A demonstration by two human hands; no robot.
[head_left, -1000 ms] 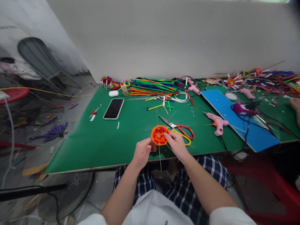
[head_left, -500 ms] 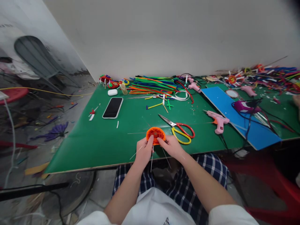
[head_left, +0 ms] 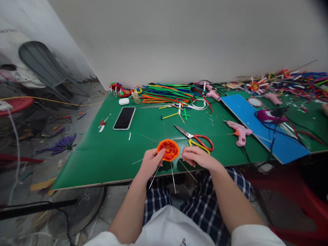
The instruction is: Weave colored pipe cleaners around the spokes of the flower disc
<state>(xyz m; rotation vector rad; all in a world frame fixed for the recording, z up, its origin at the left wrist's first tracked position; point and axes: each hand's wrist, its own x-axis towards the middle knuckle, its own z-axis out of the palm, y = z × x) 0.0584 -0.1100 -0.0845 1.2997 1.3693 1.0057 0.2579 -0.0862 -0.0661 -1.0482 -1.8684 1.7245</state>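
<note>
My left hand (head_left: 150,161) pinches the left edge of an orange woven disc (head_left: 168,150), which has thin clear spokes sticking out below and to the sides. The disc hovers over the front edge of the green table (head_left: 107,160). My right hand (head_left: 196,157) sits just right of the disc, apart from it, fingers curled inward with nothing visible in them. Red and yellow scissors (head_left: 198,141) lie right behind my right hand.
A black phone (head_left: 124,118) and white earbud case (head_left: 124,101) lie at the left. A pile of coloured strips (head_left: 169,93) sits at the back. Pink glue guns (head_left: 239,130) and a blue board (head_left: 266,128) are to the right. Another person's hand (head_left: 325,108) shows at the far right edge.
My right hand let go of the orange disc and moved right. My left hand now holds the disc alone, tilted flatter, a little further forward.
</note>
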